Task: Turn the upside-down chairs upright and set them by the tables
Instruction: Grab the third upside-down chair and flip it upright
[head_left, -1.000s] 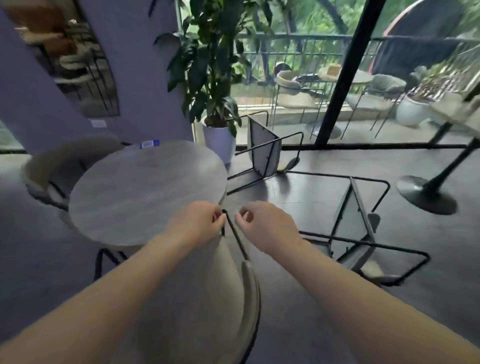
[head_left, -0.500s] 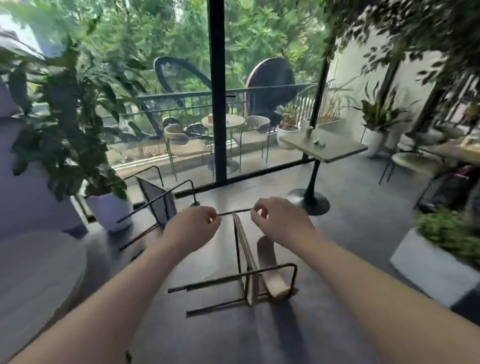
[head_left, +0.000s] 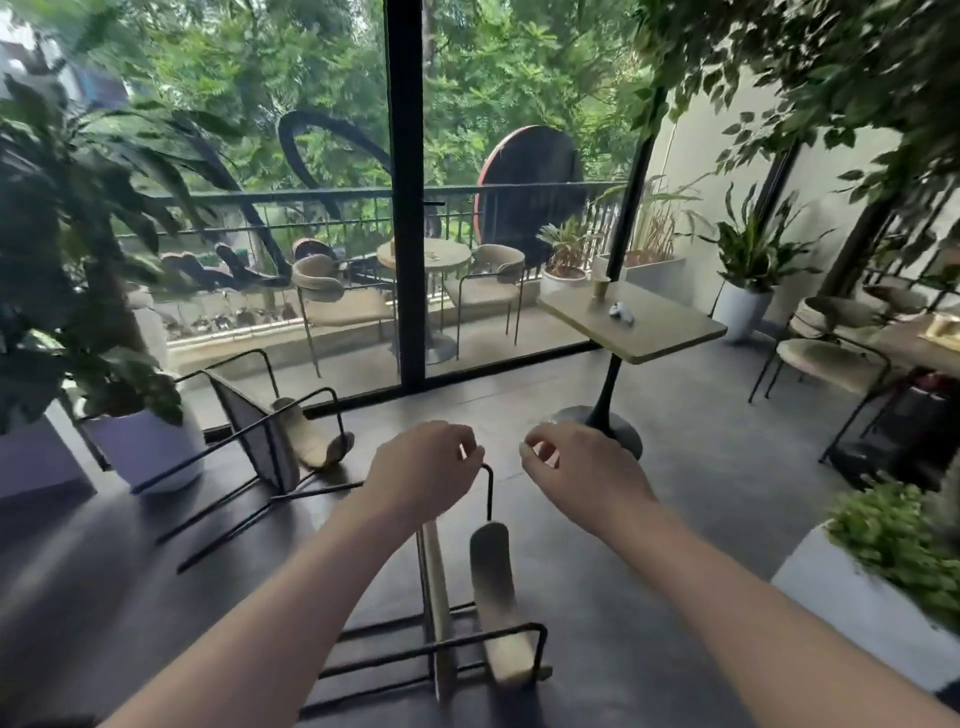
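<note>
A black-framed chair (head_left: 491, 582) with a beige seat and backrest lies tipped on the dark floor just below my hands. My left hand (head_left: 423, 470) is shut on the top of one of its thin black legs. My right hand (head_left: 584, 467) hovers beside it, fingers half curled, with nothing in it. A second tipped chair (head_left: 275, 441) lies to the left, legs pointing out, against a white plant pot (head_left: 150, 449). A square pedestal table (head_left: 639, 325) stands ahead on the right.
A white planter box (head_left: 857, 618) with greenery sits close on the right. Upright chairs (head_left: 831, 358) stand at the far right by another table. A glass wall with a black post (head_left: 405, 208) closes the far side; more furniture stands outside.
My view swung right, from the round table to the window and square table. Both hands gripped the chair's leg bar half a second ago; now my right hand is off it.
</note>
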